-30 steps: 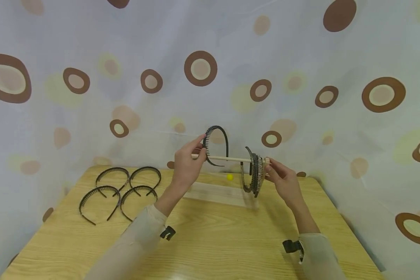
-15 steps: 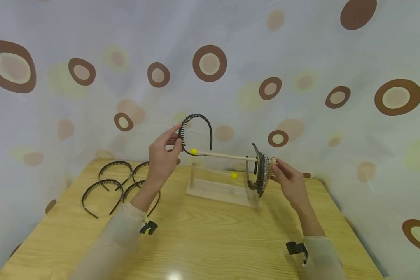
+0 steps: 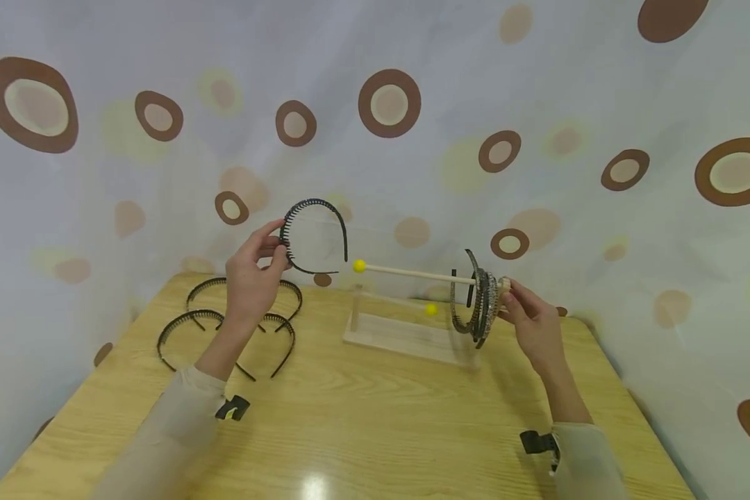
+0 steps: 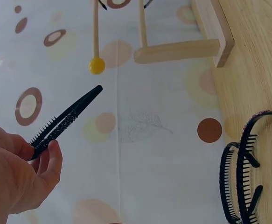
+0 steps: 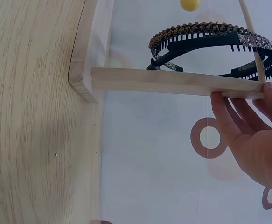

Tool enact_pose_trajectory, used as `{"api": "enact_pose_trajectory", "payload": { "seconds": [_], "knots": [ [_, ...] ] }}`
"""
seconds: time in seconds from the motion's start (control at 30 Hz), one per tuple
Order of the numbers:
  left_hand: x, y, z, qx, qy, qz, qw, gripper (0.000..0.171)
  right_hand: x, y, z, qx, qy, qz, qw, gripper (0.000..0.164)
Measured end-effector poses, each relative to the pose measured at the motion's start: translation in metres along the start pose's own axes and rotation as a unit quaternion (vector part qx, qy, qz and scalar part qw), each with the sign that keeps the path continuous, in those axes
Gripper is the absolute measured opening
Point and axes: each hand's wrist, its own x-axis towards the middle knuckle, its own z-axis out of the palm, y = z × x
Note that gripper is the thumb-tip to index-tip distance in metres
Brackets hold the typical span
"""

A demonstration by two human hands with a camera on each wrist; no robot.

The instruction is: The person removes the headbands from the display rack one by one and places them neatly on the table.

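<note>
My left hand pinches one side of a black toothed headband between thumb and fingers. In the head view this headband hangs in the air, just left of the yellow ball that tips a wooden rod. Its outer face looks speckled in the left wrist view. Several glittery headbands hang bunched at the rod's right end. With its fingers and thumb, my right hand grips the top of the wooden stand's upright beside that bunch.
Several black toothed headbands lie on the left of the wooden table, partly behind my left arm. The stand's base sits at the back, with a second yellow ball above it. A patterned curtain rises behind.
My left hand has moved left, drawing the black headband off along the rod past its yellow ball. My right hand keeps its grip on the stand. The head view has shifted slightly.
</note>
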Motion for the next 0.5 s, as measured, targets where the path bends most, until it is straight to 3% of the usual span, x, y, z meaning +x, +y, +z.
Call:
{"api": "enact_pose_trajectory", "payload": {
  "seconds": [0.27,0.5],
  "knots": [
    [-0.006,-0.018,-0.009,0.056,-0.021,-0.051,0.9969,0.04,0.003,0.012,-0.016,-0.009,0.025,0.009,1.0,0.043],
    [-0.008,-0.052,0.003,0.086,-0.117,-0.068,0.9871,0.042,0.003,0.018,-0.024,0.02,0.041,0.024,0.999,0.044]
  ]
}}
